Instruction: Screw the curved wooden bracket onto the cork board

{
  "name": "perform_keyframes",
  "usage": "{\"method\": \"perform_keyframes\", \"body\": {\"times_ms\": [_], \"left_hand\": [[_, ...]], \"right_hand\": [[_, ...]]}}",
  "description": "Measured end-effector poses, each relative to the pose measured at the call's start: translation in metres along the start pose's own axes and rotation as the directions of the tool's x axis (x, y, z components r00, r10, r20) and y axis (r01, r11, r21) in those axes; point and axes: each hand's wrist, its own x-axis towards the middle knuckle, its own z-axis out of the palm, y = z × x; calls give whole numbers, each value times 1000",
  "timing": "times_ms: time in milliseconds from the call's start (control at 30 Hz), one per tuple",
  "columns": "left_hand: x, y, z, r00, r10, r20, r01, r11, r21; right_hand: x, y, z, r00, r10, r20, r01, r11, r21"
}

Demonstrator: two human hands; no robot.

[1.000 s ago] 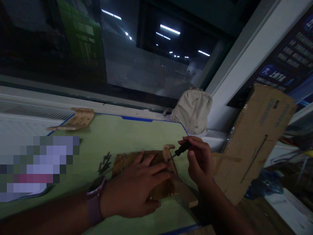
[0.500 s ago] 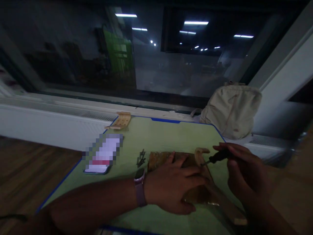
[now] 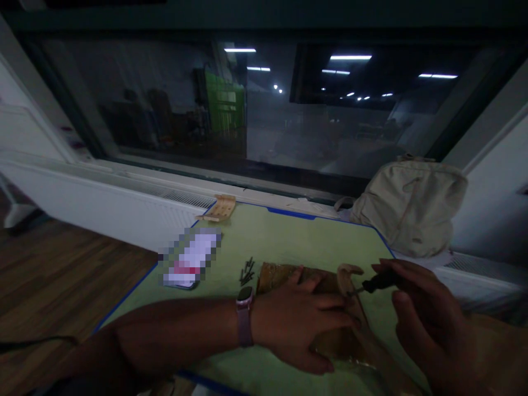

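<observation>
My left hand [image 3: 301, 324], with a watch on its wrist, lies spread on a brown-wrapped wooden piece [image 3: 280, 276] and holds it down on the mat. My right hand [image 3: 429, 324] pinches a small black-handled screwdriver [image 3: 377, 283]. Its thin metal tip sits against a curved pale wooden part [image 3: 346, 280] standing at the far end of the piece. The contact point is small and dim, so I cannot tell whether the tip is seated in a screw. Several dark screws [image 3: 246, 272] lie in a small heap left of the wood.
The green mat [image 3: 297, 236] has a blue border. On it lie a phone [image 3: 190, 258], its screen blurred, and a slatted wooden part [image 3: 218, 209] at the far edge. A beige bag [image 3: 408, 209] sits at the far right corner, below a window. A wooden floor [image 3: 61, 269] lies left of the mat.
The view has swung left and levelled, so the cardboard box has left the picture and more floor shows. Both hands stay in nearly the same place on the wood.
</observation>
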Motion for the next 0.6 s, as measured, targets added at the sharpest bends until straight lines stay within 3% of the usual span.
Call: {"method": "perform_keyframes", "body": {"times_ms": [133,233,367,600], "left_hand": [[0,0,0,1000,-12,14,12,1000,-3],[0,-1,1,1000,-15,17,15,1000,-21],[0,-2,1,1000,-12,-1,12,999,-34],[2,0,-3,1000,-10,27,9,1000,26]], "right_hand": [[-2,-2,3,1000,3,16,-4,998,63],[-2,8,3,999,22,-46,-24,999,-35],[-4,22,-1,993,-55,-107,38,986,-161],[1,9,-7,984,-118,133,132,986,-100]]}}
